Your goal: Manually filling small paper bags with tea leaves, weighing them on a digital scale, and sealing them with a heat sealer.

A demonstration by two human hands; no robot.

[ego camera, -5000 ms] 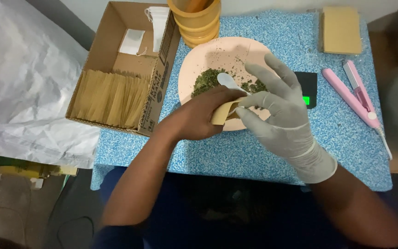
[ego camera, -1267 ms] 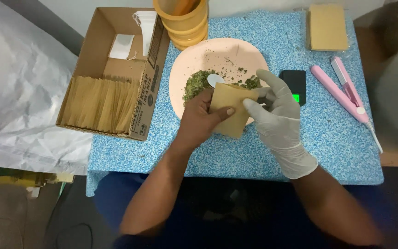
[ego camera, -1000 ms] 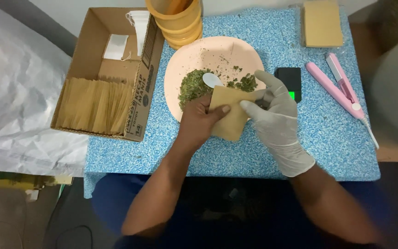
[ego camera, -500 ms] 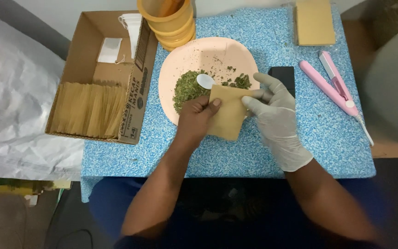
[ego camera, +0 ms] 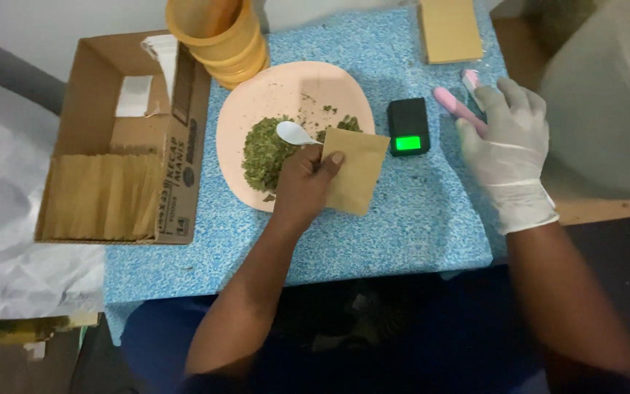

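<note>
The gloved right hand (ego camera: 508,149) lies with loosely curled fingers on the pink heat sealer (ego camera: 457,108) at upper right, its long axis running up-left to down-right. The bare left hand (ego camera: 302,182) pinches the brown paper pouch (ego camera: 357,169) at centre, over the pink plate's (ego camera: 257,98) edge.

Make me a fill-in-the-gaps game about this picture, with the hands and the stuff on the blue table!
1. The left hand holds a brown paper pouch and a small white ____.
2. The right hand wears a white ____.
3. The right hand reaches for the long pink tool, which lies beside the small black scale with a ____ lit screen.
4. The green dried herb lies on a round pink ____.

Missing words: spoon; glove; green; plate
</note>
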